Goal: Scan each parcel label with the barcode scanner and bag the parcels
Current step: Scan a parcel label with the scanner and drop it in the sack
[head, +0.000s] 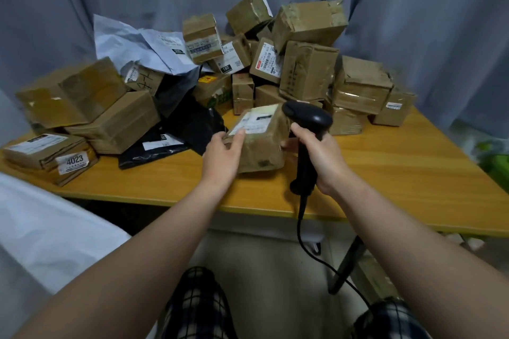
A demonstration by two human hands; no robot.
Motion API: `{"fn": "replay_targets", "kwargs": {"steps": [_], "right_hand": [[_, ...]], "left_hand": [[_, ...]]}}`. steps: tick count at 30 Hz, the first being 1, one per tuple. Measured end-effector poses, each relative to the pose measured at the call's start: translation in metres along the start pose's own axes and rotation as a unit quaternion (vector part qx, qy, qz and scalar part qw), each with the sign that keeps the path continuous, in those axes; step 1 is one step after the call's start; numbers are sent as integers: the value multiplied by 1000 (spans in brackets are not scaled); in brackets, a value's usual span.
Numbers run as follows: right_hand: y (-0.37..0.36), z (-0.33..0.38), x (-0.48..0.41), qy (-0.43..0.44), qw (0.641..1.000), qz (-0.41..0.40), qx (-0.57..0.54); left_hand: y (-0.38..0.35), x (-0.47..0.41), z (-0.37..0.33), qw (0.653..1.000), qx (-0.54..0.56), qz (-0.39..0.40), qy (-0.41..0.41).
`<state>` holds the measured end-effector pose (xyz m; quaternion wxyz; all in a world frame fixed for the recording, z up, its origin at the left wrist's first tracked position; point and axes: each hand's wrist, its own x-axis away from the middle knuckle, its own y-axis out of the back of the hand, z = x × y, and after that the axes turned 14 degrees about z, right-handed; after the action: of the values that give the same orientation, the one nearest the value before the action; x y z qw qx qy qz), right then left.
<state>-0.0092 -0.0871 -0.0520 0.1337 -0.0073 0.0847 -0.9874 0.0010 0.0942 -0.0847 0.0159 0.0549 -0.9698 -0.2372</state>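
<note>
Checked trousers [197,308] cover the person's knees at the bottom edge; two bare forearms reach over a wooden table [385,173]; left hand [221,155] grips the near left side of a brown cardboard parcel [260,140], thumb on its white label [254,120]; right hand [321,158] is clenched around the handle of a black barcode scanner [305,129], its head just beside the label; its cable [316,253] hangs down; behind, a pile of parcels [303,63] fills the table; a box marked 4023 [74,159] lies at left.

Taped brown parcel [260,143] tilted, label [254,120] up, black scanner [308,129] prob. aimed
</note>
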Motion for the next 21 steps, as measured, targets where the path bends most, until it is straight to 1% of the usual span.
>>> {"fn": "replay_targets", "kwargs": {"steps": [3,7,9,10,13,16,18,19,20,21], "right_hand": [[-6,-14,17,2,1000,-2,-16],[-13,-33,29,-31,999,-6,-33],[-13,-36,30,-22,1000,-14,7],[-12,-35,28,-8,999,-20,48],[-3,-30,24,41,979,-53,192],[9,-16,24,43,933,-104,341],[13,-4,27,10,903,-92,420],[15,2,29,-14,891,-78,447],[17,7,29,-32,885,-62,459],[19,11,31,-47,891,-40,449]], "left_hand": [[-5,13,-1,998,-43,35,16],[-6,23,2,982,-164,70,64],[-1,23,2,975,-196,75,72],[2,21,1,971,-212,87,73],[12,17,-2,955,-243,157,58],[24,19,0,940,-225,257,7],[28,25,1,940,-167,298,-22],[28,28,2,946,-127,295,-32],[26,31,4,956,-99,274,-43],[23,33,6,966,-86,239,-50]]}}
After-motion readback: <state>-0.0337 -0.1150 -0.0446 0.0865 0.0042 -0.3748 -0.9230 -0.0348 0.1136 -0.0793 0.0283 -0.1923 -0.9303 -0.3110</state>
